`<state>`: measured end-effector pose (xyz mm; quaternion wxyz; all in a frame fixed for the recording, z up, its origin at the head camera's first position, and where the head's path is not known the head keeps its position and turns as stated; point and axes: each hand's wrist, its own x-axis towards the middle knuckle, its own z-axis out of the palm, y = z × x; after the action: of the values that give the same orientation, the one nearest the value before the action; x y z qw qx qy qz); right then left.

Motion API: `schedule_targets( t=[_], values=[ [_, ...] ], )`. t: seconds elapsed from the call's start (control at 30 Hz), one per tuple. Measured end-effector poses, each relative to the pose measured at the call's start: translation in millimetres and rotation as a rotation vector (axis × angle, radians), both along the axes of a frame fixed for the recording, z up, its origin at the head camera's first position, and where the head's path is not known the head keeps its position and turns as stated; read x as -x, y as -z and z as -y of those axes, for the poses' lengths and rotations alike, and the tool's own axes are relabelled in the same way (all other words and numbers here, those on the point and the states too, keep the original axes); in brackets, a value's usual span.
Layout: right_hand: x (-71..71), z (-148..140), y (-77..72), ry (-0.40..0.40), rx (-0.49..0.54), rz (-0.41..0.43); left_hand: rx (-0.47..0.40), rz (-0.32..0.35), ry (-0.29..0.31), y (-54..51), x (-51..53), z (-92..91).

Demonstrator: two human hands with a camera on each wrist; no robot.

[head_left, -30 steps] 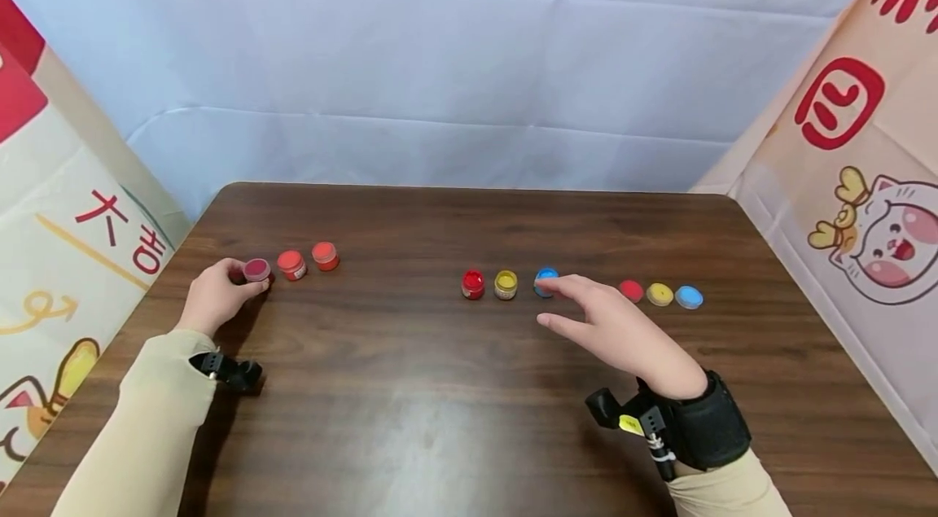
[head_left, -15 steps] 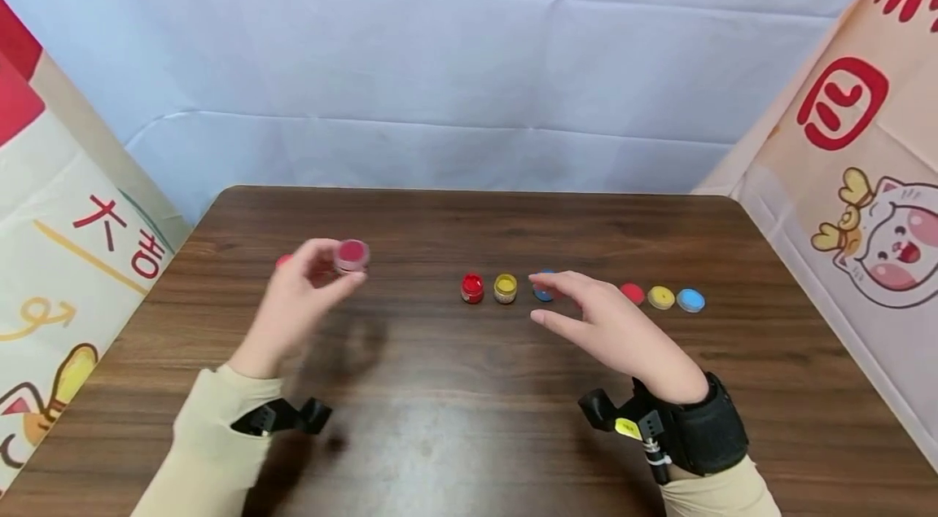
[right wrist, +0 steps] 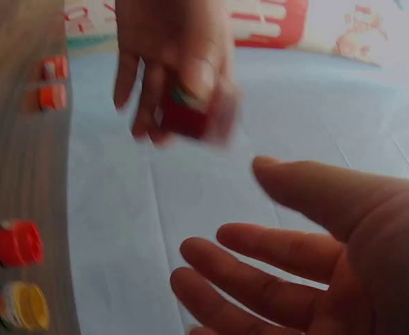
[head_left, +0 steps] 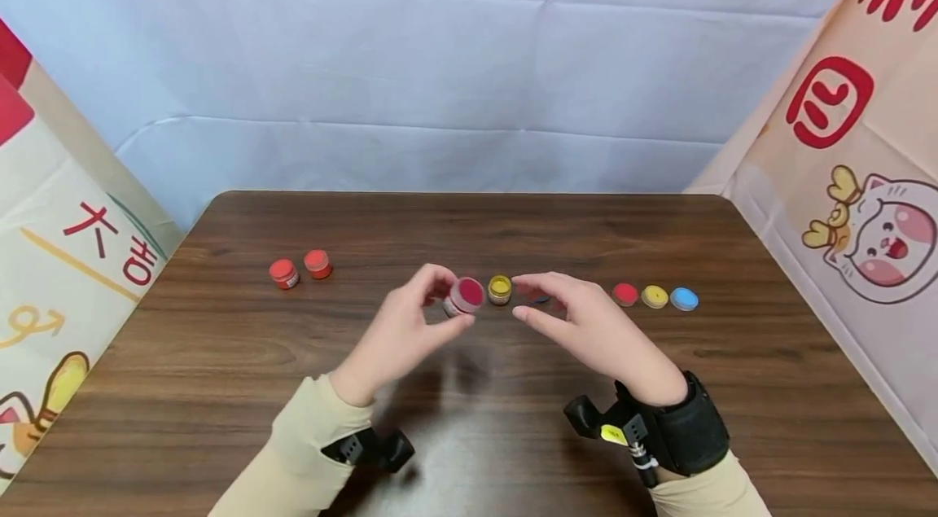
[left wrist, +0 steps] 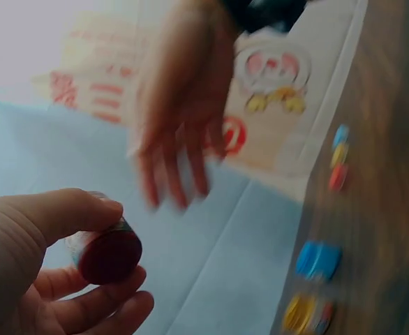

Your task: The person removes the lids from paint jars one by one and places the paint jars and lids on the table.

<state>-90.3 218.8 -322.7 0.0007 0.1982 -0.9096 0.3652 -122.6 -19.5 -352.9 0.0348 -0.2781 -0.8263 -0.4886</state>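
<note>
My left hand (head_left: 410,330) pinches a small paint jar with a dark red top (head_left: 467,294) between thumb and fingers, raised above the table. Opposite it, my right hand (head_left: 593,326) hovers with thumb and fingers apart and nothing between them. An open yellow paint jar (head_left: 500,289) stands between the two hands. Behind the right fingers, a blue jar (head_left: 541,298) shows only in part; the left wrist view gives more of that blue jar (left wrist: 318,260). The open red jar (right wrist: 19,243) appears in the right wrist view, while the held jar and left hand hide it from the head camera.
Two orange-red jars (head_left: 283,273) stand at the table's left. To the right lie a red lid (head_left: 625,294), a yellow lid (head_left: 655,297) and a blue lid (head_left: 685,299) in a row. A pale cloth (head_left: 469,77) hangs behind the brown table (head_left: 469,232).
My left hand has lifted the dark red jar from the far left and carried it rightward to the middle, near the right hand. The right hand has stayed almost in place.
</note>
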Motion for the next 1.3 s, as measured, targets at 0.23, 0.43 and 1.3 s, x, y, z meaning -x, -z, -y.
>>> schedule_targets(
  t=[0.23, 0.43, 1.3],
  values=[
    [-7.8, 17, 2.1, -0.059, 0.010, -0.023, 0.054, -0.036, 0.048, 7.9, -19.7, -25.8],
    [-9.6, 23, 4.1, -0.008, -0.070, -0.082, 0.040, -0.101, -0.011, 13.1, -23.6, -29.8],
    [2.4, 33, 27.3, 0.044, -0.065, -0.326, -0.221, 0.104, -0.096, 42.1, -15.8, -35.4]
  ],
)
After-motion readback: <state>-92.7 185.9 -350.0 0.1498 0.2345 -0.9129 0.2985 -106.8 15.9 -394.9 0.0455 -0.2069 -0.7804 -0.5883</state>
